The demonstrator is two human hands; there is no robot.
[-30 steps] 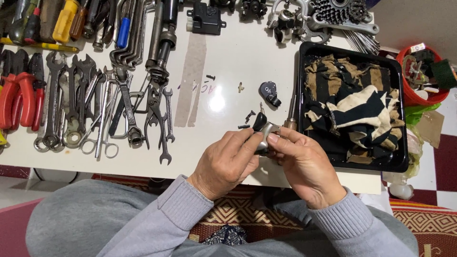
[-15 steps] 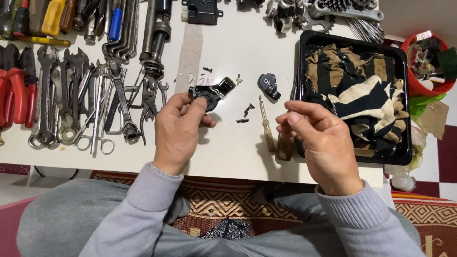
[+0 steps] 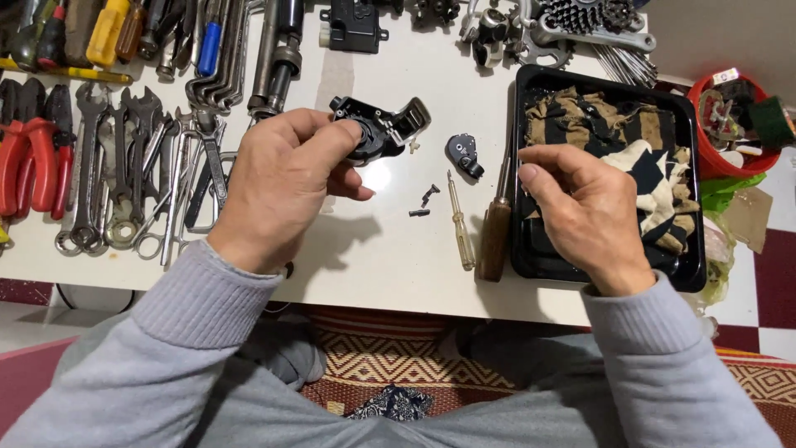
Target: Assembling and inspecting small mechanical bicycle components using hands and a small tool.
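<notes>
My left hand (image 3: 278,178) is raised a little above the white table (image 3: 373,257) and grips a black mechanical housing (image 3: 377,129) with a grey lever end. My right hand (image 3: 584,216) hovers over the left rim of the black tray (image 3: 688,270), with its fingers curled downward; whether they hold anything is hidden. Between the hands a small black part (image 3: 464,155), two dark screws (image 3: 425,201), a thin screwdriver with a yellowish handle (image 3: 458,222) and a wooden-handled screwdriver (image 3: 495,228) lie on the table.
Striped rags (image 3: 613,137) fill the tray. Several wrenches (image 3: 124,174) and red pliers (image 3: 33,158) lie at the left, and screwdrivers (image 3: 108,33) at the top left. Bicycle sprockets (image 3: 580,17) lie at the back. A red bucket (image 3: 734,124) stands at the right.
The hands were together at the table's front edge. The left hand has lifted the black housing up and to the left; the right hand has moved right, over the tray.
</notes>
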